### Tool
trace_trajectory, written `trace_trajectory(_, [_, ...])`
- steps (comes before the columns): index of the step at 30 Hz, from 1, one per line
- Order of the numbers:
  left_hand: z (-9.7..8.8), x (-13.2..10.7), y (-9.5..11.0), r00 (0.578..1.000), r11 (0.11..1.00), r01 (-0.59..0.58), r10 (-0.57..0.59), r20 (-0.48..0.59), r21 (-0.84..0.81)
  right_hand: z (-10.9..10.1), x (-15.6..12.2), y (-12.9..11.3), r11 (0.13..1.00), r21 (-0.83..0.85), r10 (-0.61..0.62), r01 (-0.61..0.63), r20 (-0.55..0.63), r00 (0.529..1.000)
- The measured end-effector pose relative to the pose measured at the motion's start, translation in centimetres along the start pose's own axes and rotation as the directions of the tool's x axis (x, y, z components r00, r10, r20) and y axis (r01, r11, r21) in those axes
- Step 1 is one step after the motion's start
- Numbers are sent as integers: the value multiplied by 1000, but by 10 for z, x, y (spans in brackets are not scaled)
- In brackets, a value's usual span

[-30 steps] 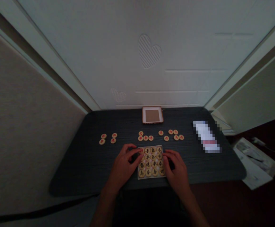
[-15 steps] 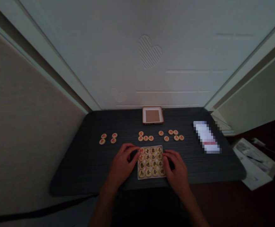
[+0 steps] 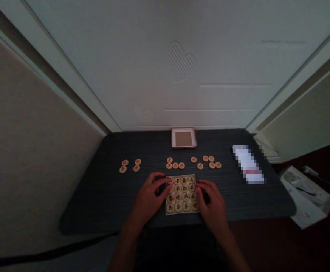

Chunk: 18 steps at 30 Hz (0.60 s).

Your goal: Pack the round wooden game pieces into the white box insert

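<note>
A small square tray (image 3: 182,212) near the table's front edge holds several round wooden chess pieces (image 3: 185,196) with black and red characters. My left hand (image 3: 149,196) rests at the tray's left side, its fingers curled with the tips on the pieces at the upper left corner. My right hand (image 3: 213,202) lies along the tray's right edge, fingers bent and touching that side. Whether either hand grips a piece is hidden by the fingers.
Loose red-marked pieces lie in groups beyond the tray: one group (image 3: 130,165) at the left, one (image 3: 175,164) in the middle, one (image 3: 208,162) to the right. A square box lid (image 3: 183,138) sits at the back of the dark table (image 3: 102,189). A blurred white packet (image 3: 248,164) lies right.
My left fingers have slid back over the tray's upper left corner, covering the red-marked pieces that showed half a second ago. The right hand has stayed put.
</note>
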State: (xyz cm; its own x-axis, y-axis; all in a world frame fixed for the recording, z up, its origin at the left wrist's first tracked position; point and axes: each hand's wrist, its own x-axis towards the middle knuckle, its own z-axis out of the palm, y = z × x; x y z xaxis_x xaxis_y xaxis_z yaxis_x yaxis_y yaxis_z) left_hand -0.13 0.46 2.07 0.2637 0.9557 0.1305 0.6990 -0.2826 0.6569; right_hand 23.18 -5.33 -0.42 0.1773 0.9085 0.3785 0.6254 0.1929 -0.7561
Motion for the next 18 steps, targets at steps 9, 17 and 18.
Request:
trace_trajectory(9, [-4, 2, -8, 994, 997, 48, -42, -103, 52, 0, 0, 1, 1000, -7, -5, 5, -7, 1000])
trace_trajectory(17, [-21, 17, -23, 916, 903, 192, -24, -400, 384, 0, 0, 1, 1000, -4, 9, -9, 2, 1000])
trace_trajectory(18, [-21, 18, -26, 920, 892, 200, -29, -391, 406, 0, 0, 1, 1000, -6, 13, -13, 3, 1000])
